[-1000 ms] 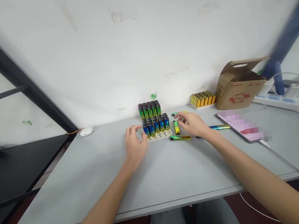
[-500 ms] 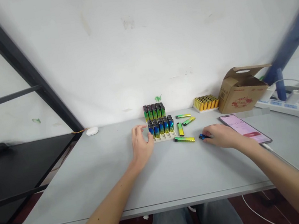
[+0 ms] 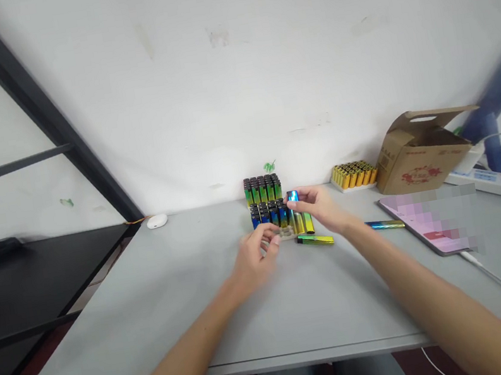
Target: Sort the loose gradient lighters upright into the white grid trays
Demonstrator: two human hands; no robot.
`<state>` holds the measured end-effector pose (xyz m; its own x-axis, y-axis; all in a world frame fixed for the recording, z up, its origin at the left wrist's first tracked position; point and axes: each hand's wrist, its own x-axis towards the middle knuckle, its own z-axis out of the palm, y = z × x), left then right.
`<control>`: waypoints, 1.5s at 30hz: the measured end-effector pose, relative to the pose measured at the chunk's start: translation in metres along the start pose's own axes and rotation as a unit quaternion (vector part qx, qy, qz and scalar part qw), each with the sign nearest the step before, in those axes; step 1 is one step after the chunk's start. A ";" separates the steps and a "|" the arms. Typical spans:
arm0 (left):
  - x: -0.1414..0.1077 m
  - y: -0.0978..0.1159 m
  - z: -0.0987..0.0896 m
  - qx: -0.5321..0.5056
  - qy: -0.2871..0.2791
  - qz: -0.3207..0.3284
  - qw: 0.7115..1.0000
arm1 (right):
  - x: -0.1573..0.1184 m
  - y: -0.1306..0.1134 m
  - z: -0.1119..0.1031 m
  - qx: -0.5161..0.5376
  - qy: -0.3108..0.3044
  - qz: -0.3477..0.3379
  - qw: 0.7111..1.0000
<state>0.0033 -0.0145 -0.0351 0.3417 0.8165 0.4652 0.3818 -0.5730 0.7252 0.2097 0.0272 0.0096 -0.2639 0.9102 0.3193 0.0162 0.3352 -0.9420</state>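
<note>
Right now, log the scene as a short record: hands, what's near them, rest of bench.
right hand: pinches a blue gradient lighter, raised beside the rows
left hand: nothing visibly held, fingers close to the pale tray
tray: upright blue-yellow lighters
lying nearby: green-yellow lighter, blue-yellow lighter
rest: green-topped lighter block, yellow lighter tray, cardboard box, phone, power strip
</note>
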 end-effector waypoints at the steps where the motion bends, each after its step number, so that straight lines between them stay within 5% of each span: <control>1: 0.001 0.001 0.003 -0.023 -0.012 -0.030 0.999 | -0.002 0.003 0.009 0.002 0.021 -0.012 1.000; 8: 0.006 0.010 0.007 -0.209 -0.118 -0.092 0.966 | -0.020 0.008 0.030 -0.061 -0.027 -0.024 0.997; 15: 0.009 0.014 -0.004 -0.354 -0.234 -0.231 0.876 | -0.021 0.012 0.021 -0.117 -0.040 -0.043 0.991; 21: 0.011 0.007 -0.005 -0.470 -0.173 -0.286 0.817 | -0.012 0.026 -0.012 -0.105 0.159 -0.051 0.980; 24: 0.012 0.005 -0.006 -0.464 -0.125 -0.285 0.829 | -0.004 0.037 -0.027 -0.014 0.214 -0.013 0.977; 30: 0.011 0.006 -0.009 -0.408 -0.093 -0.285 0.862 | 0.002 0.046 -0.032 0.041 0.245 0.036 0.968; 36: 0.016 0.011 -0.014 -0.522 -0.130 -0.285 0.793 | 0.001 0.046 -0.028 0.039 0.235 0.030 0.971; 45: 0.016 0.009 -0.015 -0.566 -0.137 -0.286 0.761 | 0.000 0.049 -0.025 -0.018 0.206 0.026 0.978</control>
<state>-0.0002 -0.0054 -0.0130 0.6231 0.7754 -0.1027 -0.3949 0.4252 0.8144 0.2349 0.0496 -0.0339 0.1490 0.9446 0.2925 0.0561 0.2872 -0.9562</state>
